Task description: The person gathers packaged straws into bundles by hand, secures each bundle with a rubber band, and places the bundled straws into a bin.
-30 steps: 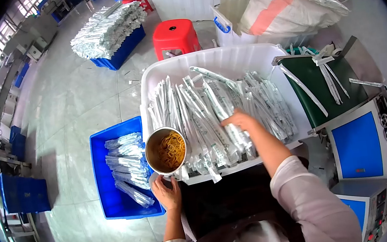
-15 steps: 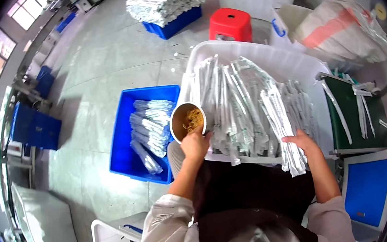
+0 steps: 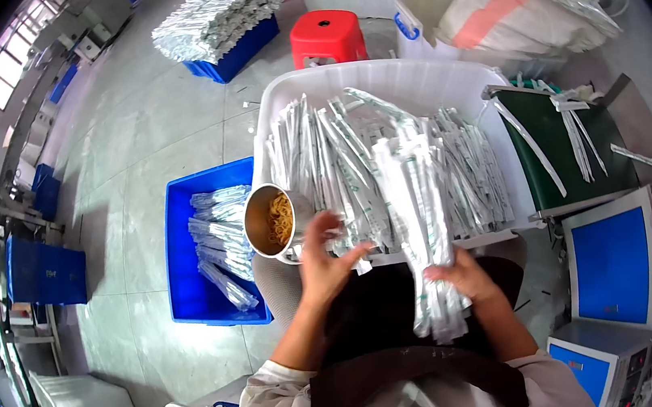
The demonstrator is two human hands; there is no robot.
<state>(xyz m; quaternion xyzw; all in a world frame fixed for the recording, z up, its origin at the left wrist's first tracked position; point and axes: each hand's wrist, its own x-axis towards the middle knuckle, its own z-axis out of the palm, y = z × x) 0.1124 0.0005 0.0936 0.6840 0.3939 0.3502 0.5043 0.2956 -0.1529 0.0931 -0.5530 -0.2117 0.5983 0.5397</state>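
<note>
Close in, the right hand (image 3: 468, 277) has its fingers closed around the lower part of a bundle of slim wrapped packets (image 3: 418, 208), which stands tilted over the near rim of the white tub (image 3: 376, 83). The bundle looks light and fairly stiff lengthwise, but the glossy film is probably slippery and easily creased, so a grip around the whole bundle near its middle should suit it best. The left hand (image 3: 324, 265) is spread wide, thumb toward the bundle; its fingertips blur, so whether they hold anything small is unclear. Just beyond, a metal cup (image 3: 257, 224) of rubber bands (image 3: 281, 219) tilts at the tub's near-left corner, tight for room. Left of it, the blue bin's (image 3: 186, 302) raised edge borders open floor (image 3: 116, 221); farther off, a red stool (image 3: 326, 34) stands behind the tub.
</note>
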